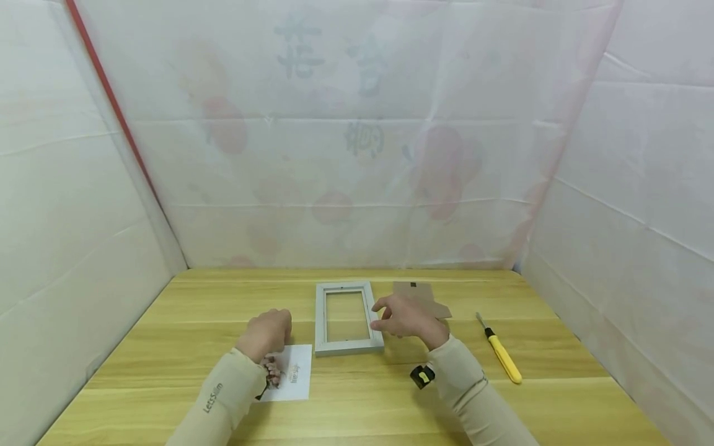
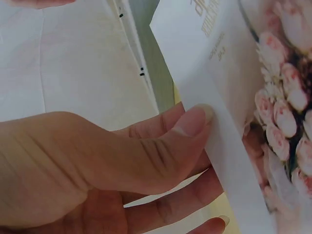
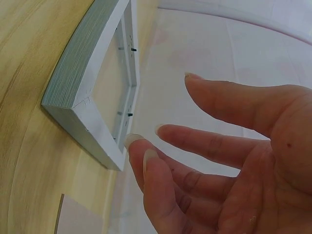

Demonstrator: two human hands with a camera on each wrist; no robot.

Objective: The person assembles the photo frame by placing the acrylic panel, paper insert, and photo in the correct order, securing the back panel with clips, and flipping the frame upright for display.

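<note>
Hands are working on either side of a pale grey picture frame (image 1: pixel 348 319) that is lying flat near the middle of a wooden tabletop (image 1: pixel 167 347). The left hand (image 1: pixel 266 334) is resting just to the frame's left, its fingers curled over the top edge of a white printed card (image 1: pixel 291 373); the left wrist view is showing the thumb (image 2: pixel 192 122) and the fingers beneath pinching that card, whose print is showing pink roses and a line of gold lettering too blurred to read. The right hand (image 1: pixel 404 317) is hovering at the frame's right edge, its fingers (image 3: pixel 195 141) spread apart and loosely bent, holding nothing; whether a fingertip is touching the frame's rail cannot be told. The frame's opening is showing bare wood through it, and small dark tabs are standing along its inner lip in the right wrist view.

Beyond the frame's right side, partly behind the right hand, a brown cardboard backing board (image 1: pixel 415 291) is lying flat. Farther right of the frame, a yellow-handled screwdriver (image 1: pixel 499 350) is lying at a slant. The left sleeve (image 1: pixel 214 399) is carrying the word "LetsSlim". Behind the frame, a translucent sheet is showing faint, mirrored characters and reddish shapes that cannot be read.
</note>
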